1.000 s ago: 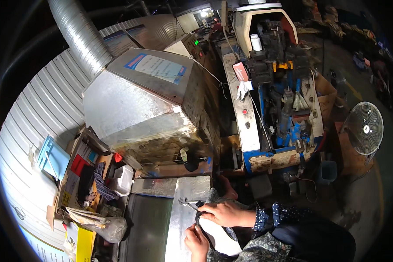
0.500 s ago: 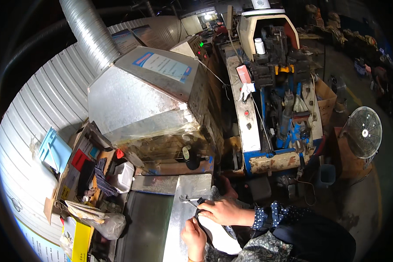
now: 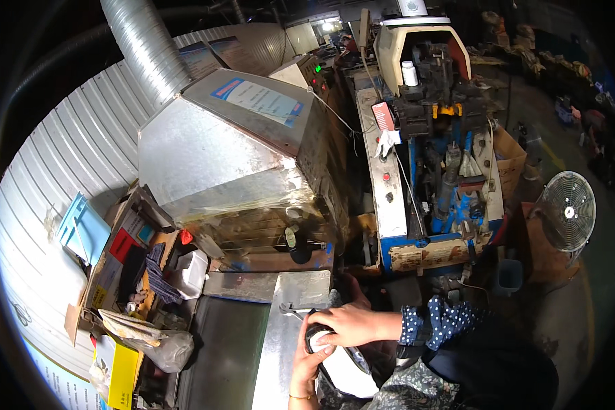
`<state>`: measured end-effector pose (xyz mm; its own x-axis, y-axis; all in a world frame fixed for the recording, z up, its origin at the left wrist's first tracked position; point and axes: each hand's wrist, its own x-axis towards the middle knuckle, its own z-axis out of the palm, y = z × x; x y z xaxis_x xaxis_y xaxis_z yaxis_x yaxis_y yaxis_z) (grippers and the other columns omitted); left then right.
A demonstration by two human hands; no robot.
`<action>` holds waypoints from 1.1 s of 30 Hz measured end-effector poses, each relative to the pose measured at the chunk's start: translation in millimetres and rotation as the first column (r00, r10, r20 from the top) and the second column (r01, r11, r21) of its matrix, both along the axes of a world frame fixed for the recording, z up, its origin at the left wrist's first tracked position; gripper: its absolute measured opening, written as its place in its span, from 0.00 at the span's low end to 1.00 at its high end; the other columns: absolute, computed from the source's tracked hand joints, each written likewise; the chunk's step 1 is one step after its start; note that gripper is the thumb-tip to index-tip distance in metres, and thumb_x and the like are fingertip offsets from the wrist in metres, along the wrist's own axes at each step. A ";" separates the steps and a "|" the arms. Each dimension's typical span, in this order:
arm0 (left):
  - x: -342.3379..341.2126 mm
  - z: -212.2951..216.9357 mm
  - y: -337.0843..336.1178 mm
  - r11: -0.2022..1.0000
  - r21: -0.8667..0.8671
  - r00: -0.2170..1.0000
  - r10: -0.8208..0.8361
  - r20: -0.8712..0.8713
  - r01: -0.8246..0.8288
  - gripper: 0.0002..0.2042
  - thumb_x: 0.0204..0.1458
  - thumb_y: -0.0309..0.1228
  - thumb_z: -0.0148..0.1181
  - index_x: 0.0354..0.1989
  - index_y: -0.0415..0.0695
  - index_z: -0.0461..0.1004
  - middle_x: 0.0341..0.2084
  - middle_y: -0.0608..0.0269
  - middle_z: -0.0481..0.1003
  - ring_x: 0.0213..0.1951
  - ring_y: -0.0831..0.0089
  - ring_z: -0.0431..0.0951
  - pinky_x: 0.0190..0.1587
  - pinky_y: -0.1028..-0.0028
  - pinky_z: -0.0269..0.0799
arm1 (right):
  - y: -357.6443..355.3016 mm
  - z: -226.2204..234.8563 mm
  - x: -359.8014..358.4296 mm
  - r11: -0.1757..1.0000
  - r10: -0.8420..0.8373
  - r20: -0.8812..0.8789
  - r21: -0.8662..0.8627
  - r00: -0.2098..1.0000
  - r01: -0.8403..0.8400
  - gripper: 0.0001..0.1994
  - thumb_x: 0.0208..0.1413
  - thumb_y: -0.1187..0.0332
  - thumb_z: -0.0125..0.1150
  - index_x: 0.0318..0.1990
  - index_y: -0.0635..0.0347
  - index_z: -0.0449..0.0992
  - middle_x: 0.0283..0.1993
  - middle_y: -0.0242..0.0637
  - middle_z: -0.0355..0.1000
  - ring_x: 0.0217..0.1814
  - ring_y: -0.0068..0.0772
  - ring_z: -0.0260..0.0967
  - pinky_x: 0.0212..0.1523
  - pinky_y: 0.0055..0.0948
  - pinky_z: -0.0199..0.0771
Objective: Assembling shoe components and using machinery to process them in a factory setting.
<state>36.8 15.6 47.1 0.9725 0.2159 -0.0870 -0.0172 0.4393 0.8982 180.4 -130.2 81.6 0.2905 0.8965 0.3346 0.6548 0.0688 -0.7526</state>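
Note:
Against my lap rests a shoe point(image 3: 345, 369), white underside up, with a black upper folded round its edge. My left hand point(image 3: 306, 362) is closed round its far-left end, the thumb lying across the white underside. From the right, my right hand point(image 3: 352, 324) grips the same end from above, fingers bent over the black edge. Just beyond my fingers, a metal hand tool with curved jaws point(image 3: 288, 309) lies on the metal tabletop point(image 3: 275, 355); its handle end is hidden behind my hands.
A dark conveyor belt point(image 3: 229, 342) runs left of the tabletop, beneath a sheet-metal hood point(image 3: 212, 150). Further left, a cluttered shelf point(image 3: 116, 280) holds cloths and a yellow box point(image 3: 124, 376). A blue-based machine point(image 3: 437, 249) stands ahead right, with a fan point(image 3: 568, 212) beyond.
My left hand has moved up from the shoe's left edge and now wraps its end, thumb over the white underside. My right hand has shifted slightly, its fingers now bent over the edge.

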 end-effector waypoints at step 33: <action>10.0 -3.2 -20.6 0.921 0.298 0.967 0.250 0.040 -0.251 0.33 0.56 0.22 0.62 0.69 0.38 0.55 0.63 0.55 0.63 0.62 0.69 0.64 0.65 0.71 0.58 | -61.3 -77.7 -11.0 0.986 -0.122 -0.669 0.004 0.733 0.167 0.16 0.65 0.70 0.58 0.57 0.70 0.73 0.41 0.27 0.76 0.40 0.12 0.66 0.41 0.17 0.71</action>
<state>46.8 -5.0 43.9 0.8834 0.4682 0.0208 -0.0931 0.1318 0.9869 169.4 -191.5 3.9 0.5836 0.8099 0.0581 -0.0042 0.0746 -0.9972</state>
